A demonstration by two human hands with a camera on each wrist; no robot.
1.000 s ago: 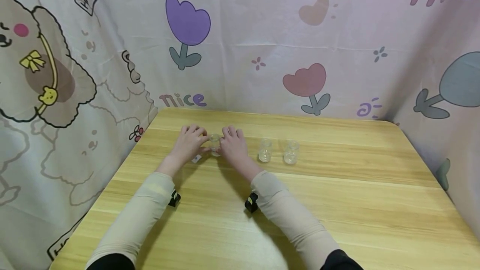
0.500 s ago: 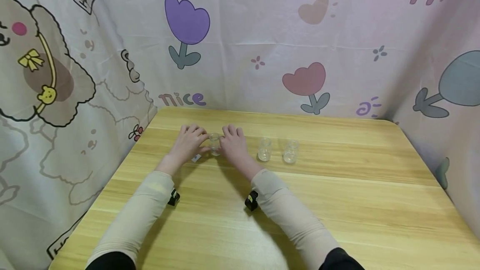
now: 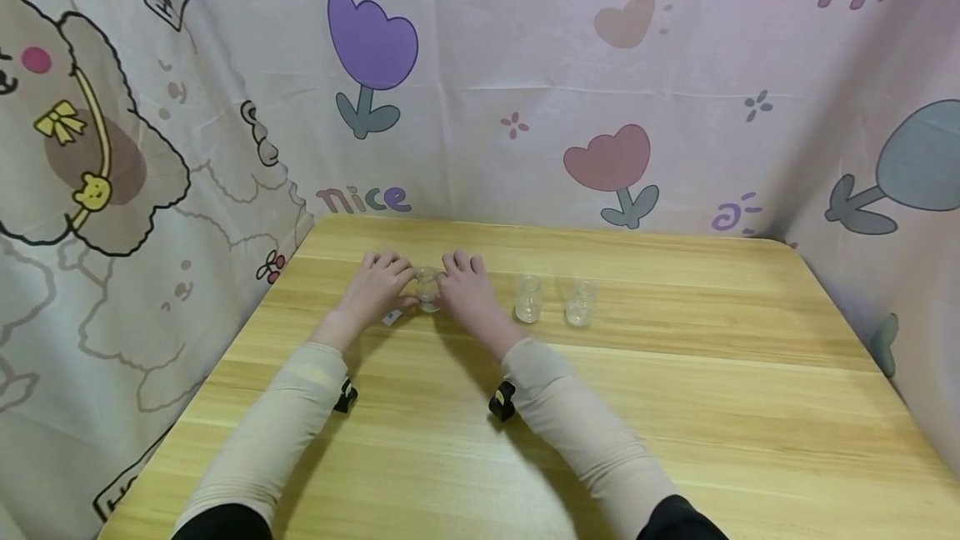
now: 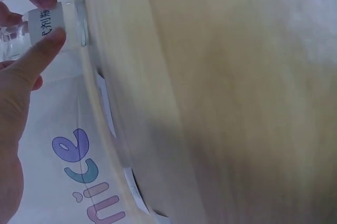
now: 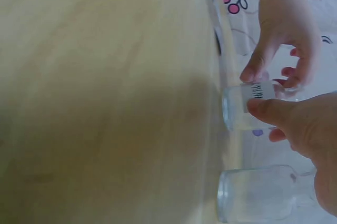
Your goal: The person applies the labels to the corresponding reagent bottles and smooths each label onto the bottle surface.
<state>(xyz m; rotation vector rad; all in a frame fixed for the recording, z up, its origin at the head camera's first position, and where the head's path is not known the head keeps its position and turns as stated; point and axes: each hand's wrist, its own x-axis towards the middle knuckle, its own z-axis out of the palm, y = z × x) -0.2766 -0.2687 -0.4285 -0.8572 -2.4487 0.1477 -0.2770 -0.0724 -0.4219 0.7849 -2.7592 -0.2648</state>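
A small clear glass reagent bottle (image 3: pixel 427 290) stands upright between the two hands near the back left of the table. Across its front runs a pale paper label (image 4: pixel 43 23) with dark printed characters. My left hand (image 3: pixel 377 287) holds the bottle from the left, its thumb on one end of the label. From the right, my right hand (image 3: pixel 470 294) grips it too, the thumb pressing the label's other end in the right wrist view. The fingers go behind the glass and are partly hidden.
Two more clear glass bottles, one nearer (image 3: pixel 528 300) and one farther right (image 3: pixel 581 304), stand to the right of the hands. A white paper slip (image 3: pixel 392 317) lies beside the left hand. More slips (image 4: pixel 136 190) show in the left wrist view. A printed cloth hangs behind the table.
Hands and bottle stay nearly in place throughout. The head view shifts only very slightly.
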